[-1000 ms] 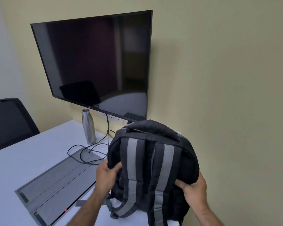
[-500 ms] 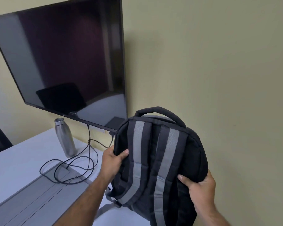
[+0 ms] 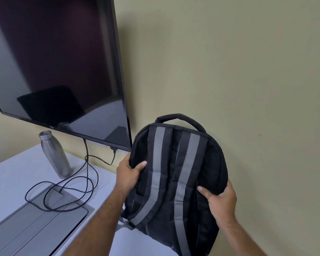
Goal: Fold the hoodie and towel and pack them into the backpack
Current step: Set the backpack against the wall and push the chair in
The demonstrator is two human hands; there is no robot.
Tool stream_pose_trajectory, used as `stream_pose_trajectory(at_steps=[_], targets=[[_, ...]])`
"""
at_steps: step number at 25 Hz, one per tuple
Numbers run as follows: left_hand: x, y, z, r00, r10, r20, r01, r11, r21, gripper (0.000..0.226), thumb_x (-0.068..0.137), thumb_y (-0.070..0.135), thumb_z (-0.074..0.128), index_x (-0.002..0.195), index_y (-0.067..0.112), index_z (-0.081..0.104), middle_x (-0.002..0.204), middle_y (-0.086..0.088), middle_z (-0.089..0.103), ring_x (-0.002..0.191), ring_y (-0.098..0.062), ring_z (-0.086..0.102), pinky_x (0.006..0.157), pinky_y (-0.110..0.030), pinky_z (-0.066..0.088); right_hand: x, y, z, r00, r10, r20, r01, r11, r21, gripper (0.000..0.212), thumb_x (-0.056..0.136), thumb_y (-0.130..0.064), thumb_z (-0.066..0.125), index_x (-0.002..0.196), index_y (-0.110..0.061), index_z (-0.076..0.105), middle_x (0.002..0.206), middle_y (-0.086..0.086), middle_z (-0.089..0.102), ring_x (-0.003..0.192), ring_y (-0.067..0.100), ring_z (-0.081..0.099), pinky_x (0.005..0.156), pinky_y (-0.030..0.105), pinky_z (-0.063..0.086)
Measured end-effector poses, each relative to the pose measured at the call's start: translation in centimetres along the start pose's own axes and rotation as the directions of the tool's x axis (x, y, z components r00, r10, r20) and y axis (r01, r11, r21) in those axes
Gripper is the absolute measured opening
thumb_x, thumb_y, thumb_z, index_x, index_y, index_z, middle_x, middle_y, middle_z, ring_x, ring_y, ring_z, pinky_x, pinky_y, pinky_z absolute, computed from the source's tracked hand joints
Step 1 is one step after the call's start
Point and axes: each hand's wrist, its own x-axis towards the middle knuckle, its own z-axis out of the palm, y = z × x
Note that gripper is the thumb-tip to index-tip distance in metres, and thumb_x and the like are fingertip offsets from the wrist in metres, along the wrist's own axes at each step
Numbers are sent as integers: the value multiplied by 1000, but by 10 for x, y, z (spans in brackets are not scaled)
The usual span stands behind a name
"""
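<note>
A black backpack (image 3: 175,172) with two grey-striped shoulder straps stands upright near the wall, its strap side facing me and its carry handle at the top. My left hand (image 3: 128,174) grips its left edge, thumb over the front. My right hand (image 3: 221,198) grips its right edge lower down, thumb on the back panel. No hoodie or towel is in view.
A white table (image 3: 13,176) carries a steel bottle (image 3: 54,154), coiled black cables (image 3: 67,193) and a grey cable hatch (image 3: 35,228). A large dark wall screen (image 3: 54,67) hangs above the table's left. A plain yellowish wall (image 3: 248,71) lies behind the backpack.
The view has swung right and closer. The backpack has been raised and straightened, its carry handle now standing clear on top; both hands keep their grip on its sides.
</note>
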Motion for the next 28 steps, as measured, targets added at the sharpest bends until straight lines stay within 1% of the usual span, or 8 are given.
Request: stream_pose_trajectory(at_steps=[4, 6, 11, 14, 17, 20, 24, 28], targets=[[-9, 0, -4, 999, 31, 30, -36, 986, 162, 54, 89, 27, 74, 136, 17, 50, 129, -1, 64, 119, -25, 60, 103, -44, 50, 1, -3, -3, 997, -72, 18, 74, 988, -136, 78, 64, -16, 93, 128, -15, 49, 113, -2, 64, 108, 24, 64, 92, 31, 50], [-22, -3, -11, 991, 120, 62, -133, 943, 306, 59, 90, 32, 72, 140, 23, 43, 133, 3, 60, 121, -23, 58, 103, -44, 50, -3, -1, -6, 993, -117, 29, 121, 971, -204, 87, 65, -24, 92, 134, -17, 41, 125, 1, 60, 116, 24, 60, 96, 34, 49], [-61, 1, -38, 912, 395, 113, -379, 701, 604, 66, 89, 62, 59, 140, 25, 41, 131, 6, 57, 119, -17, 54, 99, -39, 51, -29, -10, -18, 944, -328, 25, 284, 774, -566, 103, 70, -47, 83, 148, -9, 29, 147, 13, 43, 136, 32, 40, 110, 53, 39], [-88, 4, -53, 899, 370, 233, -410, 529, 743, 85, 89, 80, 34, 152, 22, 32, 155, -1, 41, 143, -22, 37, 116, -48, 35, -60, -28, -20, 923, -373, 98, 336, 654, -678, 104, 76, -57, 73, 152, -7, 23, 154, 17, 35, 143, 34, 31, 113, 55, 33], [-130, 18, -67, 885, 342, 315, -451, 468, 760, 96, 87, 85, 20, 159, 21, 19, 166, -2, 21, 154, -23, 15, 124, -53, 15, -99, -46, -24, 909, -362, 209, 382, 516, -767, 106, 81, -70, 58, 156, -12, 11, 162, 16, 19, 150, 33, 17, 118, 57, 23], [-173, 26, -81, 862, 335, 381, -494, 379, 783, 105, 81, 90, 13, 160, 22, 8, 168, -2, 7, 155, -23, 2, 123, -53, 4, -144, -56, -35, 884, -364, 294, 435, 407, -803, 105, 83, -78, 40, 158, -15, 1, 165, 13, 5, 152, 30, 5, 119, 60, 14], [-225, 19, -93, 849, 329, 413, -514, 334, 790, 108, 80, 93, 18, 161, 21, 5, 168, -4, 1, 155, -25, -2, 122, -58, 2, -201, -58, -60, 893, -300, 335, 430, 349, -833, 106, 82, -84, 26, 157, -19, -12, 165, 11, -9, 152, 29, -10, 120, 61, 4], [-275, 10, -95, 850, 320, 419, -511, 304, 804, 112, 77, 95, 13, 160, 20, 13, 167, -6, 9, 154, -28, 5, 120, -61, 8, -251, -50, -92, 905, -247, 346, 412, 316, -854, 106, 81, -86, 23, 156, -22, -16, 164, 11, -15, 151, 29, -16, 119, 61, -1]])
